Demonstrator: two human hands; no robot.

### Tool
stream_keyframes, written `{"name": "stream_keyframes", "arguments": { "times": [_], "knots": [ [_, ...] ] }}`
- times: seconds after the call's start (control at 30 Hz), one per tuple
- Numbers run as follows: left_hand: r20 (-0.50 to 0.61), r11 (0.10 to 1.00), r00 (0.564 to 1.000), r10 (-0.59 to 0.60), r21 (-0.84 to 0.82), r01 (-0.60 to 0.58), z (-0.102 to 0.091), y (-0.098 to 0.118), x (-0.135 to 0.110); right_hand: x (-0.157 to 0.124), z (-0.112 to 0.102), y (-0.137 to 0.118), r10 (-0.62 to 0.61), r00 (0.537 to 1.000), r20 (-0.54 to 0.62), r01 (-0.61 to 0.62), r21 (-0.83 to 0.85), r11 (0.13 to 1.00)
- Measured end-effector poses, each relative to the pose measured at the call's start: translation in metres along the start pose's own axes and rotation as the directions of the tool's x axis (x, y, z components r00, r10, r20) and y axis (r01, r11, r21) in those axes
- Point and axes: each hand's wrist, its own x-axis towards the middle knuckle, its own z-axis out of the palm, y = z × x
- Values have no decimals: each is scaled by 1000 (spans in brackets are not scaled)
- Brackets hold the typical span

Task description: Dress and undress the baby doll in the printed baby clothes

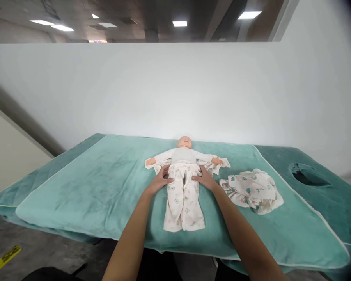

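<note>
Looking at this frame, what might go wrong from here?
The left hand and right hand are at either side of the trousers; a hard tug might drag the doll along.

The patterned cloth under the doll's arms could bunch up if the doll shifts.

The right forearm might brush the crumpled cloth beside it.

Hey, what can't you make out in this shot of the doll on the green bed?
All in the head view:
White-bodied doll with pinkish head: legs and feet hidden by white printed cloth trousers.
White printed cloth garment beneath the doll: partly hidden by its body and arms.
Crumpled white cloth with green print: its folds hide its shape.
Yellow strip with dark marks: cut off by the left edge, marks too blurred to read.
</note>
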Motion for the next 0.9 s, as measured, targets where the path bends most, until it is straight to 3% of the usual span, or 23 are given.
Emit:
{"name": "stream_keyframes", "arguments": {
  "times": [0.13, 0.33, 0.53, 0.7, 0.8, 0.9],
  "knots": [
    [-178, 969, 983, 36, 246, 9, 13, -7, -9, -14, 7, 0, -2, 997, -77, -7, -121, 993],
    [-330, 900, 936, 125, 436, 33, 41, -4, -26, -26, 19, 6, 29, 984, -175, -41, -65, 997],
    [-301, 860, 931, 207, 510, -26, 42, 5, -36, -36, 13, 6, 12, 996, -93, -12, -4, 1000],
    [-228, 860, 941, 249, 499, -106, 40, -2, -51, -59, 6, 1, -29, 999, 43, 26, 60, 998],
    [-213, 820, 935, 283, 559, -121, 42, -7, -57, -69, 7, 1, -10, 999, 48, 12, -55, 998],
    [-222, 796, 951, 216, 604, -40, 47, -5, -59, -72, 11, 3, 3, 1000, -8, -4, -126, 992]
  ]
}}
